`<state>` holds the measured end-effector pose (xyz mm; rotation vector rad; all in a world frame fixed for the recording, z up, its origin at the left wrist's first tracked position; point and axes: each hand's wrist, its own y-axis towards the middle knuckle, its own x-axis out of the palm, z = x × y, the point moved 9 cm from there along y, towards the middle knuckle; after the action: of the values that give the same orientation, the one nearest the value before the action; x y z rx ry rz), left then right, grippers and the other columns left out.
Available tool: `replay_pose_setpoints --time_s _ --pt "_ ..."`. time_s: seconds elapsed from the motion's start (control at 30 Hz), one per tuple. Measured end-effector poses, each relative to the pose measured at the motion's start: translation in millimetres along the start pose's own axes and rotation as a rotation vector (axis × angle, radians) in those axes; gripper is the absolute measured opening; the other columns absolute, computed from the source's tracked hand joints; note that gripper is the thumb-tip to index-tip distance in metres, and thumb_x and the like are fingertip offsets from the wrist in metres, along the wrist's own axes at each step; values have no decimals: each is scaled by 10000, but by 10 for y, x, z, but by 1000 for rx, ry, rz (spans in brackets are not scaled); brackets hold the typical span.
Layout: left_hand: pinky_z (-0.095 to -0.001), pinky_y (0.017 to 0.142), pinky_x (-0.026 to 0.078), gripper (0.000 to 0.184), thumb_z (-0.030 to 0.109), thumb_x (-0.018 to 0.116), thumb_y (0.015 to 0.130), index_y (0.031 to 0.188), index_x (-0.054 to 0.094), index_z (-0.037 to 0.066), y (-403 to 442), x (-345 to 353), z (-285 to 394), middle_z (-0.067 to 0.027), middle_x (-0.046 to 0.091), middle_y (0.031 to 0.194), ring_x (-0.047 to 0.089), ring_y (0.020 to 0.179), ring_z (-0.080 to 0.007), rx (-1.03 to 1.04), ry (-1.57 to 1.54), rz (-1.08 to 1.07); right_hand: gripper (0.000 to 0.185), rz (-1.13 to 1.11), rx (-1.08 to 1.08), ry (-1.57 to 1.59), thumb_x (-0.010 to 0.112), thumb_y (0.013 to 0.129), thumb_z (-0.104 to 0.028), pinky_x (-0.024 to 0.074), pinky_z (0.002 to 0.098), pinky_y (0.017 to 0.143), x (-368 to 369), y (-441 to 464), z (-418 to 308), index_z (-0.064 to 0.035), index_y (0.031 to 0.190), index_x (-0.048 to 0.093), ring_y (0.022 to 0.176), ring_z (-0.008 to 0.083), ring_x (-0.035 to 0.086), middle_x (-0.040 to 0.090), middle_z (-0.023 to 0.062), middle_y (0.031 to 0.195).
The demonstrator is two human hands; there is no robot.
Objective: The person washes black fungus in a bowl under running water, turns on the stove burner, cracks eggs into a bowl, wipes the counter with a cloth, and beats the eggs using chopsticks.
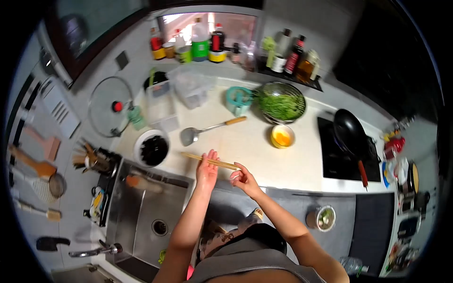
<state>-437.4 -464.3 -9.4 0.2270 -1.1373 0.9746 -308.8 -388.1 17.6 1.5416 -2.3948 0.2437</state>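
From the head view, looking down, I see a pair of sticks held up in front of the person, near the front edge of the counter. The left hand is spread, palm up, and the sticks lie across it. The right hand seems to pinch one end of them between thumb and finger. To do this well, I think the pinch should be soft but sure, so the two sticks don't roll apart. The flat palm should stay level under them like a little shelf. The sink is close by on the left, so a loose stick could drop in. The far tips point toward the bowl of black food, with the turner near too, so small, slow moves look best.
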Motion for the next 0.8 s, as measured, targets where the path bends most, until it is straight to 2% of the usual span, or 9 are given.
replay_pose_setpoints --time_s 0.13,0.2,0.27,0.3,0.4,0.47,0.53,0.63,0.8 --pt "-378 912 356 271 313 423 901 1073 442 104 1 442 -1528 -102 490 1190 437 1125 -219 -346 200 -145 478 274 -99 -107 577 805 -47 444 229 640 -846 -312 -542 -53 1246 391 690 102 499 503 35 834" --pt "-366 882 369 313 355 402 903 1077 448 98 -53 620 -2147 -90 513 1167 459 1094 -217 -489 329 -214 212 465 -180 -179 536 843 -100 420 215 584 -1387 -450 -703 -9 1035 536 626 86 480 505 23 755" --pt "-377 833 400 417 422 345 903 1134 468 98 -193 978 -2503 -60 518 1118 491 1016 -182 -593 381 -275 140 570 -245 -276 507 860 -104 399 206 542 -1956 -610 -809 5 905 583 598 75 464 515 31 755" --pt "-378 784 448 384 373 379 903 1169 416 99 -97 884 -2733 -86 488 1140 529 958 -209 -654 474 -180 211 623 -235 -271 480 879 -148 384 211 527 -2129 -684 -952 19 794 577 581 79 460 515 36 754" --pt "-360 703 499 401 288 411 896 1235 323 92 341 711 -2888 -121 424 1209 563 878 -227 -381 710 39 229 623 -197 -292 447 897 -162 416 215 580 -2709 -776 -1075 21 873 584 628 95 508 545 56 754" --pt "-309 583 507 532 239 443 873 1304 176 80 843 515 -2975 -129 368 1223 559 729 -192 -258 790 29 233 604 -196 -228 440 889 -149 444 229 653 -2888 -723 -1196 34 952 569 688 126 548 575 81 811" --pt "-315 556 510 575 179 418 858 1346 120 125 1200 537 -2974 -132 318 1274 540 683 -184 -119 999 6 247 551 -177 -283 434 876 -121 459 242 716 -3029 -683 -1239 44 1017 550 749 154 575 592 105 871" --pt "-325 564 516 637 164 377 872 1372 -16 217 1528 563 -3073 -112 300 1315 549 707 -195 -197 1273 -94 246 455 -151 -479 466 818 -56 460 255 753 -3232 -510 -1165 30 1028 560 791 165 586 607 122 907" --pt "-338 639 523 591 124 347 884 1367 35 262 1516 674 -3069 -111 404 1243 577 790 -201 -304 1076 -122 213 440 -99 -859 572 782 -166 466 286 675 -3177 -178 -1305 -9 920 615 739 244 596 608 127 843"
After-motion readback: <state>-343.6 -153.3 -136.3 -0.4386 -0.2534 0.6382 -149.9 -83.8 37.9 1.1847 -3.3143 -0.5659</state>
